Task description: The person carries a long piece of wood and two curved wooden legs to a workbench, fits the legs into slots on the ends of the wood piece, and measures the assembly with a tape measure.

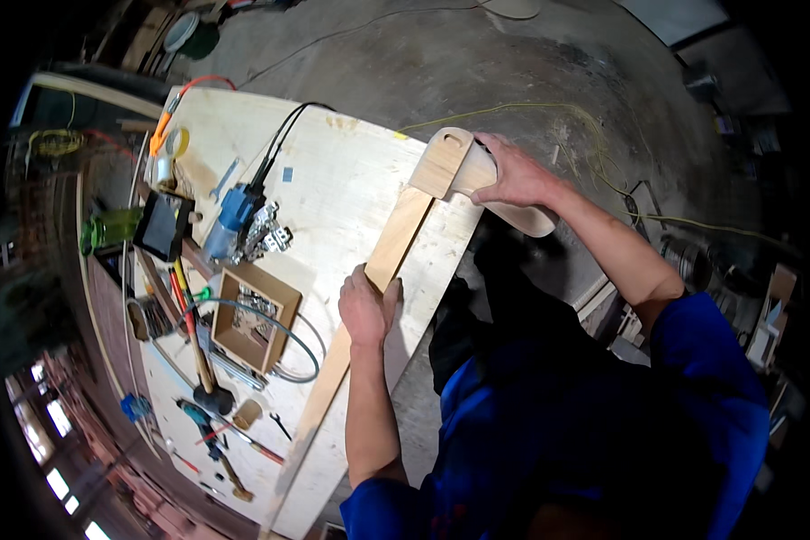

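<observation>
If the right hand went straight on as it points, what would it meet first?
Past the rounded wooden piece it holds, the right hand would probably meet the slotted wooden piece; depth between them is unclear.

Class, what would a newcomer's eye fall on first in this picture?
Probably the long wooden plank slanting across the pale workbench, with the left hand around it. Near its far end, the right hand holds a curved wooden piece. A blue power tool stands out on the bench's left side.
</observation>
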Tool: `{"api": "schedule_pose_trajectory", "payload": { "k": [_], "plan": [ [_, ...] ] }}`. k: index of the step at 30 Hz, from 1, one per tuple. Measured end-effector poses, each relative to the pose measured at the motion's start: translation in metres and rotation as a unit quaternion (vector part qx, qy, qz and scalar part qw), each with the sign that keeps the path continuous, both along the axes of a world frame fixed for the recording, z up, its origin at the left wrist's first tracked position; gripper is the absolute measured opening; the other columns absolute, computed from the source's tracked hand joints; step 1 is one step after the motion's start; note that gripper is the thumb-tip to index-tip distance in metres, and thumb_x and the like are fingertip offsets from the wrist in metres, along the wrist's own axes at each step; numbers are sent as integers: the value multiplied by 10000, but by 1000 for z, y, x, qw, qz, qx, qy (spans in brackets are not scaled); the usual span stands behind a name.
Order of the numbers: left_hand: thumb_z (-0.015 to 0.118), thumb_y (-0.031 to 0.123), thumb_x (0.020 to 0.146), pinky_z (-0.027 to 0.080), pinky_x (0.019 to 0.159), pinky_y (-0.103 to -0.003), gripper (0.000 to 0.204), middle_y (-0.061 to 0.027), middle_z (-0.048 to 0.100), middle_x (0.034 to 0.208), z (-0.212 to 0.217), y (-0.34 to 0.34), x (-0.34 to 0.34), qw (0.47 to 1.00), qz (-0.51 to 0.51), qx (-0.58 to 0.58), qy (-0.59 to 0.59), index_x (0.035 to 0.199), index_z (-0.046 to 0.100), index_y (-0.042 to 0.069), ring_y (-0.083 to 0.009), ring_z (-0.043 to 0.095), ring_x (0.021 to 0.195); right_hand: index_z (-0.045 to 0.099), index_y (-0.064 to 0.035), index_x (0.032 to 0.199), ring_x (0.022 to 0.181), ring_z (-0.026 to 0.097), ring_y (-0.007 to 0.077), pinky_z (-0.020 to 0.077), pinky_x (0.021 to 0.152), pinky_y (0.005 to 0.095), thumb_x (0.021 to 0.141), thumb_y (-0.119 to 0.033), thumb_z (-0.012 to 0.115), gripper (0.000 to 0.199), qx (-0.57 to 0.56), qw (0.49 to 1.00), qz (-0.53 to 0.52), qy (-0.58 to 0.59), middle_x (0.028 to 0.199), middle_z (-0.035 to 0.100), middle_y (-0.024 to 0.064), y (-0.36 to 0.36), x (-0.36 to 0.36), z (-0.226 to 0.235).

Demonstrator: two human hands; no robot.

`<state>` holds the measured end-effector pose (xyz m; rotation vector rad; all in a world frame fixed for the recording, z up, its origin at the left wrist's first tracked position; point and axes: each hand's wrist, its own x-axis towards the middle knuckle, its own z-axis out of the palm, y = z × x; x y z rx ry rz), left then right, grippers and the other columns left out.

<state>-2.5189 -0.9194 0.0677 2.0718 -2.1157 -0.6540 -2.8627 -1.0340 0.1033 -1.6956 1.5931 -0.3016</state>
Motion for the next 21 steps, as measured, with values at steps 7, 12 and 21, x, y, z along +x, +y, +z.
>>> {"api": "schedule_pose_trajectory", "payload": {
  "k": [7, 12, 21],
  "plan": [
    [814, 411, 725, 540, 782, -419, 540, -182, 697, 925, -5, -20, -6, 997, 54, 62, -3, 1054, 635, 22, -344, 680, 897, 315, -43, 1508, 1384, 424, 340, 357, 1155, 417, 650, -336, 890, 1074, 85, 995, 56, -15, 1488, 430, 205, -33, 9, -11],
    [804, 383, 732, 540, 777, -433, 502, -175, 696, 924, -12, -22, -12, 996, 61, 71, -13, 1057, 645, 34, -346, 676, 882, 304, -42, 1509, 1392, 418, 322, 362, 1149, 411, 635, -296, 910, 1094, 82, 986, 110, -94, 1490, 432, 187, -45, 2, -25],
    [813, 359, 727, 495, 787, -456, 505, -139, 659, 987, -7, -17, -13, 997, 61, 46, -28, 1088, 620, 63, -323, 632, 925, 333, -28, 1483, 1359, 455, 290, 343, 1156, 390, 640, -230, 881, 1026, 88, 983, 85, -137, 1444, 472, 166, -42, 0, -34]
  ]
}}
